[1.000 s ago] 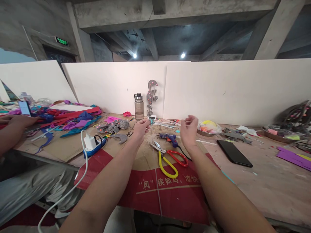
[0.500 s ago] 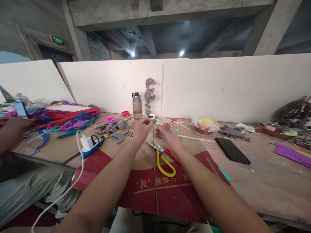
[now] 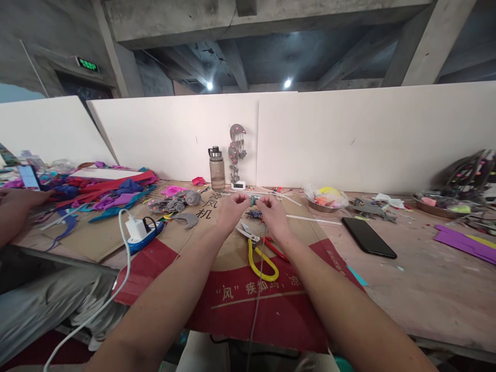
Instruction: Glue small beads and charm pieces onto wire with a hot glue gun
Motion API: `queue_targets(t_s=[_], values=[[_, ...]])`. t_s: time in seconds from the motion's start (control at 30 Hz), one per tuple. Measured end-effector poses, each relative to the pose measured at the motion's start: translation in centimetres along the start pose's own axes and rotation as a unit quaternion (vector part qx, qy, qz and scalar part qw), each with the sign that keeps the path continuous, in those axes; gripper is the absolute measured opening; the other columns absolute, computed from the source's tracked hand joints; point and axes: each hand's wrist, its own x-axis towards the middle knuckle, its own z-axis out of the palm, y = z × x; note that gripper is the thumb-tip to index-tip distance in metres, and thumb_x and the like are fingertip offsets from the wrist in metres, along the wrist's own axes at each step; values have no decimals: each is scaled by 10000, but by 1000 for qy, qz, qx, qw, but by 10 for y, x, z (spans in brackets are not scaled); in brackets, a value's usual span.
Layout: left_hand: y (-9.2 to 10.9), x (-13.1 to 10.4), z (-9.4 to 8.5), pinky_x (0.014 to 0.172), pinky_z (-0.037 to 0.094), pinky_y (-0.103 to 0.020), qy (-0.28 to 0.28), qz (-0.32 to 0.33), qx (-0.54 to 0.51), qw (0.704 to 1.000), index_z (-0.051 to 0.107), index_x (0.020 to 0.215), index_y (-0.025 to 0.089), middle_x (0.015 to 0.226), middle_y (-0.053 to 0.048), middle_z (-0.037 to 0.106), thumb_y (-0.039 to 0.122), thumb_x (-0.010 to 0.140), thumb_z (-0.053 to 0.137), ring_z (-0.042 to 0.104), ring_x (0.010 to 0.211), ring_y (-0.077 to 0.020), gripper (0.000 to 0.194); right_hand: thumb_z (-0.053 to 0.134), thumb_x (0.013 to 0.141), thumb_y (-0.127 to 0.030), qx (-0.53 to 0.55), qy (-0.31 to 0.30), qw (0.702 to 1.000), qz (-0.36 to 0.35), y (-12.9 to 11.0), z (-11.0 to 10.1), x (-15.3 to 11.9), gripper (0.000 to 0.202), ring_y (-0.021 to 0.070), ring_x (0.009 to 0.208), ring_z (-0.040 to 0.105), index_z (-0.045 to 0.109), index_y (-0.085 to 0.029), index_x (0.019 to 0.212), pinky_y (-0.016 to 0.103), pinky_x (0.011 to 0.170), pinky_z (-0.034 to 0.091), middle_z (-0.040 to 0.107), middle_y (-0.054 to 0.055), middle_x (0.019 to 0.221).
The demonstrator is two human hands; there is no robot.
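Note:
My left hand [image 3: 234, 209] and my right hand [image 3: 273, 213] meet over the cardboard, each pinching one side of a small green piece [image 3: 253, 200]. A thin grey cord [image 3: 257, 305] hangs from near my right fingers down past the cardboard's front edge. Below my hands lie yellow-handled scissors [image 3: 263, 264], their blades open, beside a red-handled tool [image 3: 276, 250]. Small dark bits [image 3: 254, 214] show on the cardboard between my wrists.
A bottle [image 3: 217, 169] and a hanging grey felt ornament [image 3: 237, 150] stand by the white board. Left are a charger [image 3: 135, 228], felt scraps [image 3: 116, 191] and another person's hand [image 3: 23, 202]. Right are a phone [image 3: 368, 237] and a bowl [image 3: 325, 206].
My right hand has closed in on the green piece beside my left fingers. The cord's upper part has shifted right, and the view has moved slightly.

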Motion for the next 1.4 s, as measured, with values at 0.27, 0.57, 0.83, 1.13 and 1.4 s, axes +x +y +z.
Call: queue_targets(t_s=[0.27, 0.57, 0.83, 1.13, 1.4], values=[[-5, 0, 0, 601, 357, -233, -33, -17, -16, 999, 653, 695, 165, 643, 24, 598, 257, 671, 620, 473, 577, -95, 101, 582, 702, -406, -81, 27, 996, -12, -7, -5, 0, 220, 110, 557, 387, 544, -190, 693, 246, 549, 313, 441, -53, 592], [0, -2, 1, 540, 284, -234, -79, -41, -57, 994, 605, 618, 161, 530, 48, 487, 239, 675, 602, 393, 521, -80, 96, 541, 735, -416, -112, 9, 993, -28, -4, -7, 2, 276, 117, 541, 381, 645, -183, 840, 246, 552, 298, 406, -64, 552], [3, -1, -5, 599, 373, -231, -163, -128, -204, 957, 686, 872, 148, 858, -55, 649, 321, 665, 713, 569, 713, -124, 272, 527, 705, -327, -29, 19, 999, 42, 3, -9, 10, 169, 90, 545, 404, 567, -167, 662, 217, 525, 312, 510, -33, 601], [-12, 8, -14, 539, 351, -211, -22, -166, -195, 966, 644, 754, 124, 724, -38, 616, 329, 617, 723, 503, 583, -78, 259, 551, 675, -223, 122, 64, 973, 184, 11, -18, 21, 227, 48, 406, 166, 348, -214, 572, 210, 380, 107, 227, -100, 453], [-21, 9, -11, 452, 236, -215, -3, -162, -181, 970, 479, 533, 155, 513, 15, 463, 219, 592, 511, 359, 440, -60, 93, 527, 718, -230, 115, 37, 977, 175, 18, -18, 24, 249, 46, 378, 157, 317, -226, 585, 189, 343, 128, 214, -103, 453]])
